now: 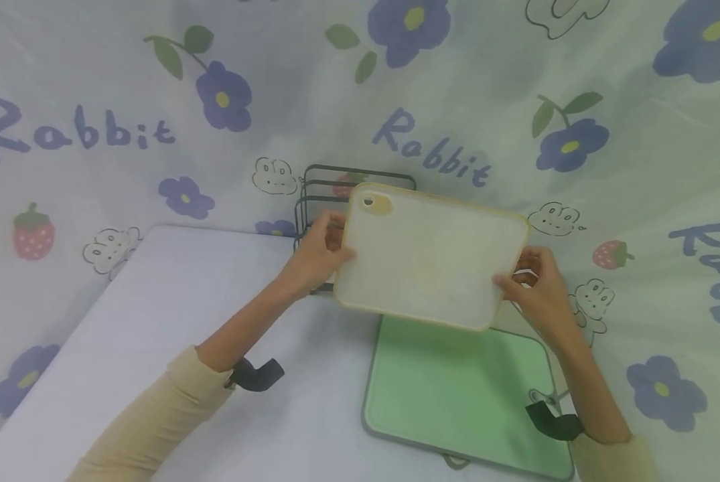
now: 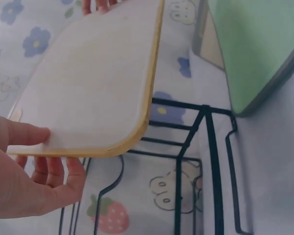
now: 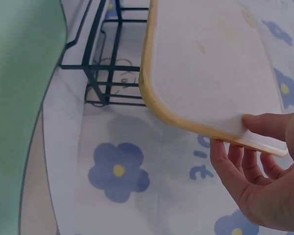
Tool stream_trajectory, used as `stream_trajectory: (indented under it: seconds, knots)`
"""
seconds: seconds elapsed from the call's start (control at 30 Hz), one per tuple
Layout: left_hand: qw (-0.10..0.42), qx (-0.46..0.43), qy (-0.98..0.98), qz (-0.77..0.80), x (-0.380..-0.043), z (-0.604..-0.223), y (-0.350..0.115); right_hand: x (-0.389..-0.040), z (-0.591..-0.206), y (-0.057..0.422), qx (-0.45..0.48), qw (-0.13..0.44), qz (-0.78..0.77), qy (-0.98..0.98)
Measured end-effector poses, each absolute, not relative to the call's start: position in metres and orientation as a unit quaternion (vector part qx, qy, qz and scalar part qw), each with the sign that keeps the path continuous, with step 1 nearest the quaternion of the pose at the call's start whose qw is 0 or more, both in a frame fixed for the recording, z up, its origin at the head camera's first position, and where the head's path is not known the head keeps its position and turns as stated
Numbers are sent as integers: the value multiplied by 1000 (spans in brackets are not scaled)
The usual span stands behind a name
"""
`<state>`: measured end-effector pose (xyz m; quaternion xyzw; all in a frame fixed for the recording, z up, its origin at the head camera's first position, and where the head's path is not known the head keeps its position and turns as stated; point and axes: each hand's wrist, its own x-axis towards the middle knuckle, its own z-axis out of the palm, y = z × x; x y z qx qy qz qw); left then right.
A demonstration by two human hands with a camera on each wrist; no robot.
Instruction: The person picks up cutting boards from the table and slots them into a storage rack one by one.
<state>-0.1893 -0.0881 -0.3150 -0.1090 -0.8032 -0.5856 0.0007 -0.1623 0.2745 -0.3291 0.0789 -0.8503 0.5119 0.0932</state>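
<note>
A white cutting board [image 1: 426,261] with a yellow rim is held up and tilted, with a small hole in its upper left corner. My left hand [image 1: 317,258] pinches its left edge, thumb on the near face and fingers behind. At the opposite edge, my right hand [image 1: 537,288] grips the board the same way. Behind the board stands a dark wire rack [image 1: 360,171], partly hidden by it. The left wrist view shows the rack's bars [image 2: 213,166] close to the board's rim.
A larger green cutting board [image 1: 456,395] lies on the white table [image 1: 215,288], below the raised board. Part of a beige board [image 3: 36,181] shows beside the green one. A patterned cloth [image 1: 287,87] hangs behind the table.
</note>
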Motion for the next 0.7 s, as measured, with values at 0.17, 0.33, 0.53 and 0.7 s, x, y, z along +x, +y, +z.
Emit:
stream_trajectory:
  seconds: [0.17, 0.33, 0.53, 0.7]
  knots:
    - [7, -106, -816, -568, -192, -306, -100, -171, -323, 264, 82, 97, 526, -841]
    - [6, -98, -817, -568, -197, -294, -110, -181, -312, 254, 93, 103, 528, -838]
    - [27, -89, -821, -563, -205, -279, -122, -196, -296, 240, 104, 115, 538, -829]
    - [37, -90, -820, -564, -214, -268, -133, -210, -282, 233, 125, 122, 539, -824]
